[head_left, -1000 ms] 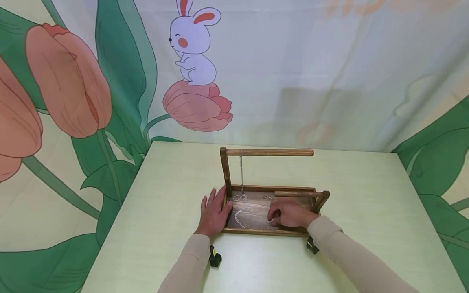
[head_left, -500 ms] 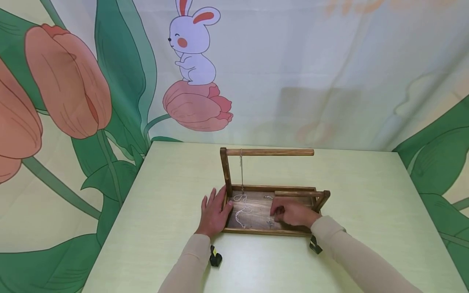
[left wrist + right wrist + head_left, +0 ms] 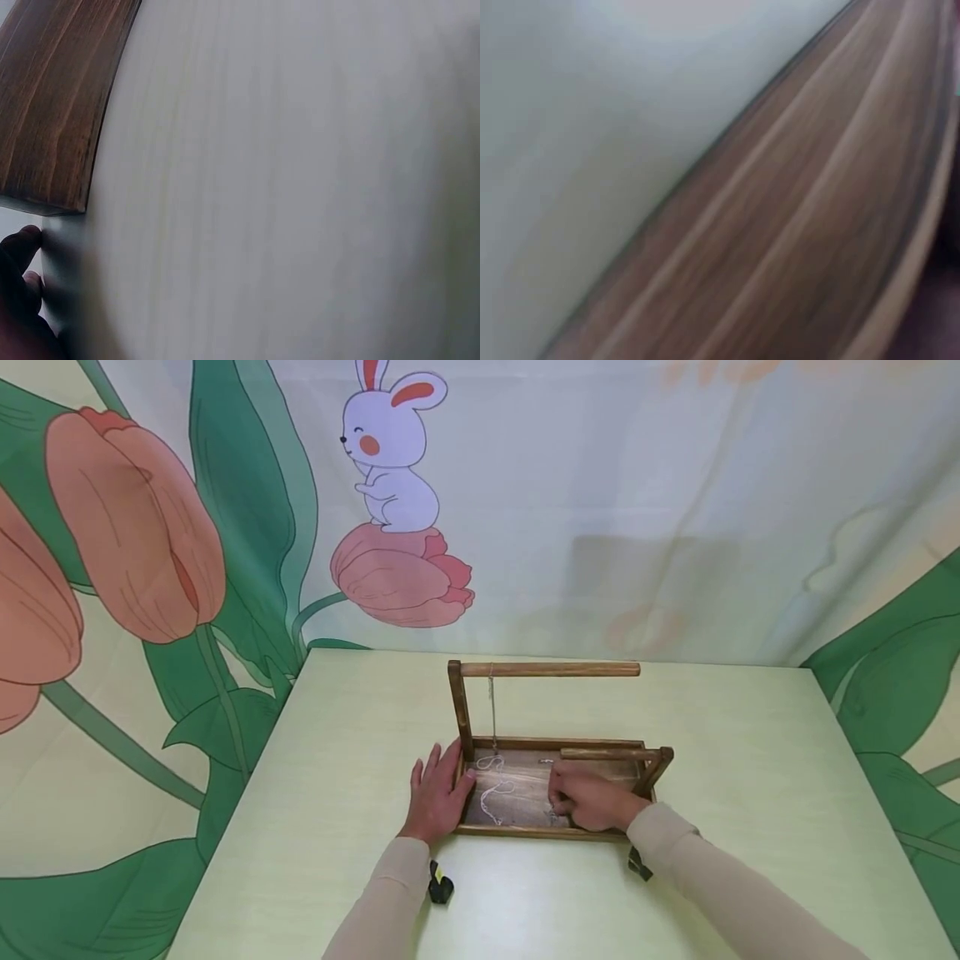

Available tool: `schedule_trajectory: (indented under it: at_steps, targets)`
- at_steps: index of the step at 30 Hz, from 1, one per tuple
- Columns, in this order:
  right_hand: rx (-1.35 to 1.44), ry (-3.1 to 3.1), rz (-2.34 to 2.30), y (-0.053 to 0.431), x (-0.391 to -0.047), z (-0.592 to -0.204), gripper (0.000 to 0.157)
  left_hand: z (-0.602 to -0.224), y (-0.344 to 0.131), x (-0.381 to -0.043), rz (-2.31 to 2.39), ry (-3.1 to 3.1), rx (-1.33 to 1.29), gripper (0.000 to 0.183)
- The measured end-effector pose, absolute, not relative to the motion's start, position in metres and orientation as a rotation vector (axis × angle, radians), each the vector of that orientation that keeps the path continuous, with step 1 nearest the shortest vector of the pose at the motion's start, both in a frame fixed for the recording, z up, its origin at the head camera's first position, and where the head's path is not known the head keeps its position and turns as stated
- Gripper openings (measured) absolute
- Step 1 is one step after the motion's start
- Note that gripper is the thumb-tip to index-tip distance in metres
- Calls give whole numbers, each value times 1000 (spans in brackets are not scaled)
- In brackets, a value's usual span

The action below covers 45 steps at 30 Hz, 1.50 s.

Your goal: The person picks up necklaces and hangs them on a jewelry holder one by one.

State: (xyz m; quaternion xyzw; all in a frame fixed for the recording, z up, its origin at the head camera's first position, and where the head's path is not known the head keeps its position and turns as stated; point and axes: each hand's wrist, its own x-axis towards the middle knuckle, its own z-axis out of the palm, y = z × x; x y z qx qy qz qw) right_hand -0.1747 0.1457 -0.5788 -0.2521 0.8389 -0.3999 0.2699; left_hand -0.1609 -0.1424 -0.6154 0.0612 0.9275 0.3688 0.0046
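Observation:
A wooden jewelry stand (image 3: pixel 540 832) lies on the table: a shallow tray with a tall bar (image 3: pixel 551 669) at its left and a low bar (image 3: pixel 611 755) at its right. My left hand (image 3: pixel 437 797) rests against the tray's left wall, fingers spread, thumb over the rim. My right hand (image 3: pixel 592 797) is inside the tray, its fingers curled down beside a thin dark chain (image 3: pixel 553 816); whether they pinch it is hidden. A thin chain necklace (image 3: pixel 493 714) hangs from the tall bar. A pale chain (image 3: pixel 497 789) lies in loops on the tray floor.
A short piece of chain (image 3: pixel 547 762) lies near the low bar's free end. The pale table (image 3: pixel 360 735) stretches around the stand, with a printed curtain (image 3: pixel 525 485) behind it. In both wrist views, the stand's wooden side (image 3: pixel 64 97) appears close.
My right hand drew back slightly right from the dark chain, then came left and down to it again. The left hand and the stand have stayed in place.

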Motion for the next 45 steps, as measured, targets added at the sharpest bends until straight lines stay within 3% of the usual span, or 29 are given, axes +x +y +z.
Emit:
schedule_trajectory:
  at_steps: [4, 12, 18, 29, 34, 42, 45]
  targets:
    - [-953, 2525, -766, 141, -169, -572, 23, -617, -144, -160, 1158, 2906, 179, 62]
    - [-687, 2421, -1227, 130, -148, -540, 9, -614, -143, -160, 1164, 2887, 176, 63]
    - [-692, 2315, -1563, 119, -140, -512, 10, -615, -144, -164, 1163, 2901, 177, 63]
    - [-323, 1884, -1794, 126, -151, -461, 16, -615, -143, -168, 1160, 2898, 159, 63]
    - [-273, 1690, -1855, 130, -159, -454, 27, -616, -143, -167, 1157, 2896, 166, 63]
    - [-410, 1487, -1883, 133, -165, -447, 63, -616, -142, -163, 1169, 2895, 171, 63]
    - [-452, 1531, -1867, 133, -167, -444, 67, -616, -141, -162, 1172, 2886, 163, 62]
